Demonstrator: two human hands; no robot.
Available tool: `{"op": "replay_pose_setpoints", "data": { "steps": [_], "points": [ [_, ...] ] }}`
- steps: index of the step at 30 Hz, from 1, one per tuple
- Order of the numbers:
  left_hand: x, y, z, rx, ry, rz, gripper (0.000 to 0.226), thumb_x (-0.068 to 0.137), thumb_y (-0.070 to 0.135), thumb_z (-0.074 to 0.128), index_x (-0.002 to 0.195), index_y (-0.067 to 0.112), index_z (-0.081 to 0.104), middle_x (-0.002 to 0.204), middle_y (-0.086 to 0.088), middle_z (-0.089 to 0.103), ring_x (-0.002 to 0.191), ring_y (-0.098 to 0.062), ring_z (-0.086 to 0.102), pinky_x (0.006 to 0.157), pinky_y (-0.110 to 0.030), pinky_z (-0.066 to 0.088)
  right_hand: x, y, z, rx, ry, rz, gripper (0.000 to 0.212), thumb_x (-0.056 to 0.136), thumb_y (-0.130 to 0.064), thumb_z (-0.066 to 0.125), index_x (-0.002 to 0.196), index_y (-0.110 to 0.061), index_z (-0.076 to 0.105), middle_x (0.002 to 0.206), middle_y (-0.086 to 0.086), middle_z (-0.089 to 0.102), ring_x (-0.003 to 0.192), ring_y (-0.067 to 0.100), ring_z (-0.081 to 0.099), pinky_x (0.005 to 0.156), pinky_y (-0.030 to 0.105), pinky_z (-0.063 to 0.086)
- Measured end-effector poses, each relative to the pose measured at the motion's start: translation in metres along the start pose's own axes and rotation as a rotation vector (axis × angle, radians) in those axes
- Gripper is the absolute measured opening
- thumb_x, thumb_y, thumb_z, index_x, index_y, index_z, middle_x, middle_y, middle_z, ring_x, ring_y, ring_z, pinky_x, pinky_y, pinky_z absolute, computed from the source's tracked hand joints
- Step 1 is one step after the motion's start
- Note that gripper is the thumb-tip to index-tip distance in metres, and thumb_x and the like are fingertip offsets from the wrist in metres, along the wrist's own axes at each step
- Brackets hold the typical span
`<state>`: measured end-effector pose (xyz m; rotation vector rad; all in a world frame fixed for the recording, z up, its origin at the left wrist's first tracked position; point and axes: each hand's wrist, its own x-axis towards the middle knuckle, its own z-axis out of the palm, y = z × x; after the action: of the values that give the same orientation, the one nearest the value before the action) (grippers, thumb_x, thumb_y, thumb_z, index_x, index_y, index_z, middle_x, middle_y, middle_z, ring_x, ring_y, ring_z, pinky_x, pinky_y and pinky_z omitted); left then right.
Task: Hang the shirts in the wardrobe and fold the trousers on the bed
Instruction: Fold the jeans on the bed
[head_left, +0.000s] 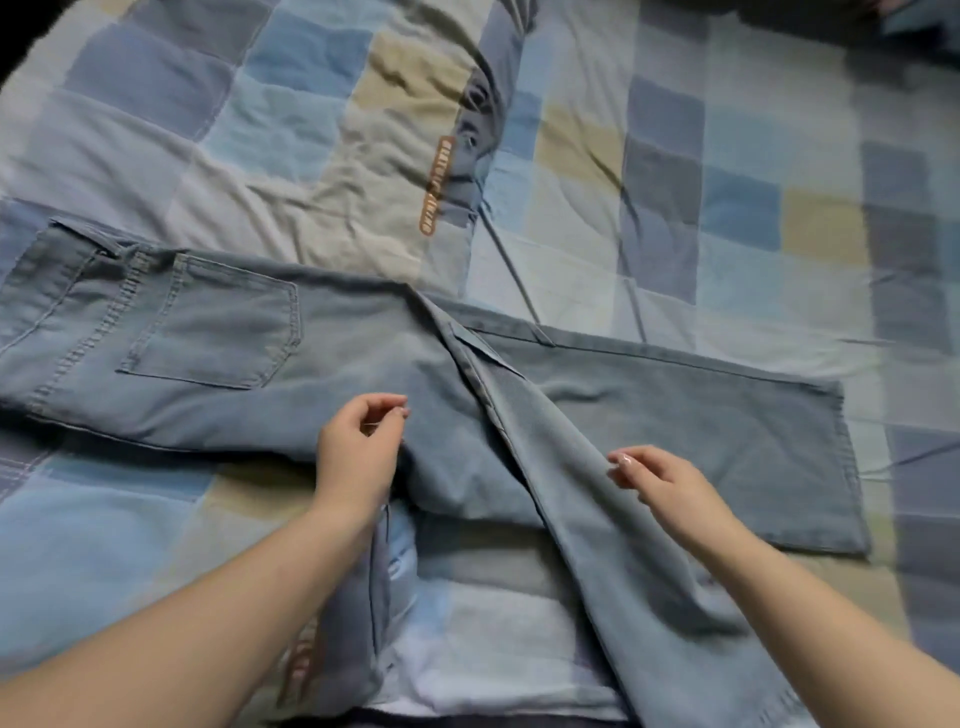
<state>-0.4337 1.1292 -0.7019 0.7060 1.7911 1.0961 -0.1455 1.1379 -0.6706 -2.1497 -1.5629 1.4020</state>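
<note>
Head view: left hand (358, 447) and right hand (662, 480) hover, loosely curled and grasping nothing, over blue trousers (260, 358) on the bed (727, 182).

Bare forearms, no sleeves, pale-polished fingernails

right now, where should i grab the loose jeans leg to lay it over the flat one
Pinch the loose leg at its hem, which runs out of view at the bottom edge, nearest you. It trails diagonally from the crotch toward you, so lifting that end from the near side lets it swing up onto the flat leg. Both hands hover mid-leg, gripping nothing.
</note>
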Motion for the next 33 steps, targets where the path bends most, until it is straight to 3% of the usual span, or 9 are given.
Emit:
{"op": "replay_pose_setpoints", "data": {
  "steps": [5, 10, 15, 18, 20, 22, 24, 29, 33],
  "points": [
    [-0.084, -0.034, 0.065, 0.063, -0.046, -0.125, 0.024, 0.089, 0.003, 0.058, 0.079, 0.024, 0.064, 0.074, 0.003, 0.063, 0.062, -0.006, 0.056, 0.058, -0.010, 0.045, -0.037, 0.104, -0.053, -0.152, 0.004, 0.059, 0.015, 0.095, -0.028, 0.055, 0.101, -0.024, 0.068, 0.101, -0.003, 0.071, 0.099, 0.017, 0.062, 0.090, 0.034, 0.046],
    [-0.180, -0.091, 0.133, -0.045, -0.135, -0.647, 0.007, 0.094, 0.017, 0.057, 0.100, 0.019, 0.060, 0.104, -0.002, 0.061, 0.098, -0.013, 0.058, 0.075, -0.029, 0.046, -0.076, 0.215, -0.096, -0.390, -0.119, 0.080, 0.032, 0.095, -0.021, 0.053, 0.126, -0.018, 0.059, 0.128, 0.005, 0.061, 0.117, 0.022, 0.054, 0.096, 0.028, 0.039],
    [-0.262, -0.141, 0.183, 0.047, -0.243, -0.997, 0.045, 0.092, 0.024, 0.062, 0.132, 0.016, 0.044, 0.134, -0.003, 0.048, 0.130, -0.019, 0.042, 0.090, -0.039, 0.040, -0.109, 0.313, -0.113, -0.586, -0.201, 0.133, 0.053, 0.093, -0.023, 0.053, 0.144, -0.026, 0.038, 0.145, 0.005, 0.040, 0.131, 0.025, 0.039, 0.107, 0.036, 0.036],
    [-0.283, -0.161, 0.202, 0.139, -0.220, -0.996, 0.057, 0.092, 0.021, 0.062, 0.142, 0.015, 0.036, 0.137, -0.006, 0.047, 0.126, -0.022, 0.046, 0.091, -0.041, 0.039, -0.116, 0.344, -0.108, -0.640, -0.213, 0.095, 0.060, 0.092, -0.019, 0.052, 0.147, -0.025, 0.031, 0.151, 0.006, 0.029, 0.136, 0.027, 0.030, 0.109, 0.040, 0.033],
    [-0.290, -0.165, 0.210, 0.142, -0.235, -1.018, 0.031, 0.093, 0.018, 0.059, 0.123, 0.012, 0.051, 0.124, -0.004, 0.055, 0.116, -0.019, 0.053, 0.095, -0.039, 0.037, -0.118, 0.354, -0.100, -0.687, -0.219, 0.050, 0.058, 0.091, -0.016, 0.048, 0.146, -0.024, 0.031, 0.153, 0.007, 0.024, 0.137, 0.028, 0.027, 0.109, 0.040, 0.033],
    [-0.304, -0.168, 0.220, 0.174, -0.298, -1.050, 0.004, 0.094, 0.015, 0.057, 0.097, 0.016, 0.054, 0.099, 0.001, 0.063, 0.085, -0.010, 0.061, 0.092, -0.035, 0.038, -0.117, 0.366, -0.094, -0.624, -0.186, 0.030, 0.053, 0.094, -0.021, 0.041, 0.146, -0.021, 0.032, 0.155, 0.008, 0.022, 0.138, 0.028, 0.025, 0.110, 0.039, 0.028],
    [-0.319, -0.164, 0.228, 0.166, -0.356, -1.044, 0.008, 0.094, 0.012, 0.056, 0.089, 0.016, 0.051, 0.067, 0.006, 0.064, 0.054, -0.003, 0.058, 0.076, -0.029, 0.044, -0.115, 0.373, -0.089, -0.516, -0.089, 0.013, 0.050, 0.099, -0.033, 0.035, 0.146, -0.019, 0.032, 0.156, 0.007, 0.025, 0.140, 0.025, 0.025, 0.112, 0.036, 0.021],
    [-0.342, -0.128, 0.246, -0.257, -0.369, -1.001, 0.003, 0.088, 0.011, 0.057, 0.091, 0.011, 0.059, 0.068, -0.004, 0.069, 0.058, -0.012, 0.066, 0.059, -0.026, 0.057, -0.119, 0.399, -0.075, -0.618, -0.060, -0.040, 0.073, 0.089, -0.020, 0.059, 0.150, -0.025, 0.019, 0.159, 0.012, 0.009, 0.146, 0.027, 0.010, 0.116, 0.038, 0.014],
    [-0.323, -0.076, 0.277, -0.432, -0.442, -0.907, 0.009, 0.074, 0.018, 0.064, 0.077, 0.013, 0.071, 0.075, -0.005, 0.072, 0.062, -0.013, 0.068, 0.065, -0.030, 0.059, -0.119, 0.401, -0.067, -0.470, 0.083, -0.034, 0.064, 0.079, -0.006, 0.064, 0.137, -0.024, 0.044, 0.154, 0.007, 0.024, 0.142, 0.026, 0.020, 0.113, 0.039, 0.021]
  ]
}}
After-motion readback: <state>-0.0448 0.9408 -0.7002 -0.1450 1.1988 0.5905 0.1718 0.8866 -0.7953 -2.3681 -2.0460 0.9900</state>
